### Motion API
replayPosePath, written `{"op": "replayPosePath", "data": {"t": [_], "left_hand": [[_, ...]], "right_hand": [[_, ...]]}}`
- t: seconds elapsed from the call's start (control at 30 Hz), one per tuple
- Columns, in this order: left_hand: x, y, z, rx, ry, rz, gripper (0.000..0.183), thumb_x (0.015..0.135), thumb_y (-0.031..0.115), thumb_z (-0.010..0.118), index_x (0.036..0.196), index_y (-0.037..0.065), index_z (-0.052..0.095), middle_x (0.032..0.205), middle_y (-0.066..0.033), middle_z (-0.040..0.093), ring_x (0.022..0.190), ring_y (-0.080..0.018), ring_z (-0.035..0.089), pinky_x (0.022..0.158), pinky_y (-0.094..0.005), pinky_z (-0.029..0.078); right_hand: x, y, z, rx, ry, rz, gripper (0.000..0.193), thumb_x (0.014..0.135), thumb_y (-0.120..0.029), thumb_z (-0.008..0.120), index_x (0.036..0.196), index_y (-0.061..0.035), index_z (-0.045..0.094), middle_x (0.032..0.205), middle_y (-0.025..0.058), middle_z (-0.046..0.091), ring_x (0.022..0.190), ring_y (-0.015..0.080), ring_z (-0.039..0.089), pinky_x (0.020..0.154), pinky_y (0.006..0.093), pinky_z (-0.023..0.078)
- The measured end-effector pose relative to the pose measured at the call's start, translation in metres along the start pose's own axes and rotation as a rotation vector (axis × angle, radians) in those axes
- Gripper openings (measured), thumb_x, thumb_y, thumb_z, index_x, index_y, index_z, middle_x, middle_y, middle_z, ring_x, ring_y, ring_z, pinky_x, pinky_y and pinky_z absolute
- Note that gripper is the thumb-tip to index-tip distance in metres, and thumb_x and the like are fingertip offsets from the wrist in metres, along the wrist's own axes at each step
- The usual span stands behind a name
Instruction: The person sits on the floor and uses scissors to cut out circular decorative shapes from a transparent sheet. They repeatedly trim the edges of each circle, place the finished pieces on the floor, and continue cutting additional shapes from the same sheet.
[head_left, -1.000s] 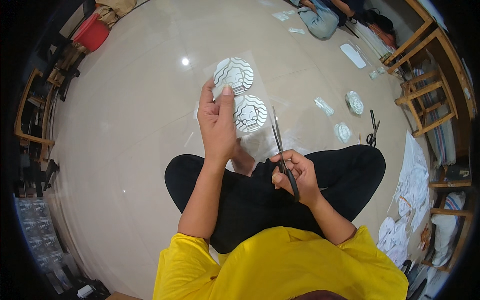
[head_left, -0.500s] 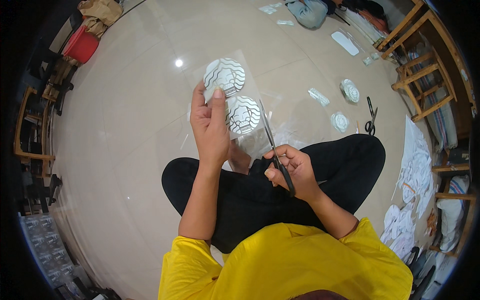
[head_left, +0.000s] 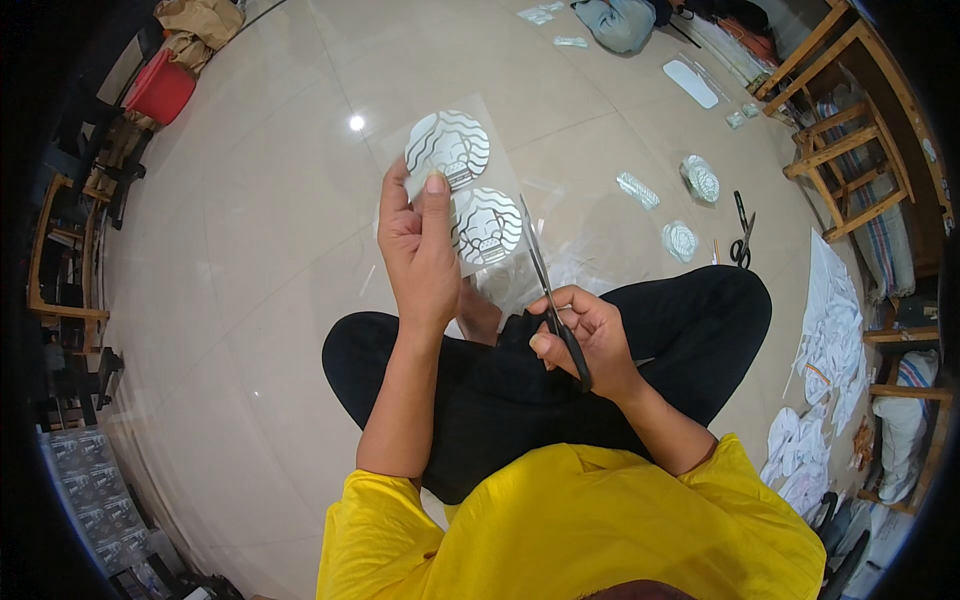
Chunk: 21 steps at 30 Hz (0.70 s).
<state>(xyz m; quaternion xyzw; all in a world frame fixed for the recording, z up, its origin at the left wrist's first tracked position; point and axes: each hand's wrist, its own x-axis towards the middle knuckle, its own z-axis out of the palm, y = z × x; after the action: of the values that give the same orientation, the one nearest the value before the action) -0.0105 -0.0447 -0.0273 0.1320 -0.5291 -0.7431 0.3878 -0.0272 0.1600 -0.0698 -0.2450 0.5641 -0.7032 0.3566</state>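
Running the rig from afar, I have the right hand [head_left: 590, 335] closed round black-handled scissors [head_left: 571, 350], tips up by the right edge of a clear sheet [head_left: 500, 162]; whether they touch, I cannot tell. My left hand [head_left: 420, 240] pinches the sheet's left side above the floor [head_left: 250, 250]. Toward the floor's right edge lie spare scissors [head_left: 740, 253], then pale packs [head_left: 680, 241]; near its far left corner, a red tub [head_left: 162, 88].
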Motion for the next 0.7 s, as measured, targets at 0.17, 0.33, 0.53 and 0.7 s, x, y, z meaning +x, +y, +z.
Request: {"op": "replayPosePath", "data": {"t": [0.17,0.33,0.53,0.7], "left_hand": [[-0.0014,0.0017,0.0019,0.002,-0.002,-0.010,0.042,0.107,0.018,0.054,0.141,-0.005,0.043,0.099,-0.0065,0.070,0.084,-0.0027,0.060,0.074,-0.0175,0.046],[-0.0024,-0.0020,-0.0007,0.046,0.008,-0.002,0.044,0.107,0.019,0.054,0.141,-0.006,0.042,0.099,-0.0069,0.070,0.084,-0.0027,0.060,0.074,-0.0175,0.046],[-0.0034,0.0047,0.0045,0.016,0.005,-0.011,0.043,0.107,0.018,0.054,0.141,-0.006,0.042,0.101,-0.0083,0.071,0.087,-0.0042,0.062,0.077,-0.0189,0.048],[-0.0034,0.0046,0.0033,0.000,0.010,-0.009,0.041,0.107,0.018,0.053,0.140,-0.005,0.043,0.103,-0.0087,0.071,0.088,-0.0046,0.062,0.077,-0.0191,0.049]], "right_hand": [[-0.0006,-0.0021,0.0008,-0.004,0.012,-0.007,0.032,0.092,-0.008,0.075,0.117,0.0021,0.057,0.075,0.0000,0.062,0.064,0.0034,0.056,0.061,0.0184,0.046],[-0.0011,-0.0006,0.0008,-0.012,0.017,-0.017,0.032,0.092,-0.007,0.074,0.117,0.0024,0.057,0.076,0.0000,0.062,0.064,0.0032,0.056,0.061,0.0183,0.045],[-0.0006,0.0011,-0.0003,-0.042,0.015,-0.041,0.030,0.092,-0.005,0.074,0.116,0.0024,0.058,0.075,-0.0005,0.062,0.062,0.0026,0.054,0.059,0.0178,0.043],[-0.0014,-0.0003,0.0002,-0.051,0.019,-0.022,0.029,0.092,-0.004,0.074,0.115,0.0023,0.058,0.071,-0.0017,0.060,0.059,0.0016,0.052,0.056,0.0176,0.042]]}}
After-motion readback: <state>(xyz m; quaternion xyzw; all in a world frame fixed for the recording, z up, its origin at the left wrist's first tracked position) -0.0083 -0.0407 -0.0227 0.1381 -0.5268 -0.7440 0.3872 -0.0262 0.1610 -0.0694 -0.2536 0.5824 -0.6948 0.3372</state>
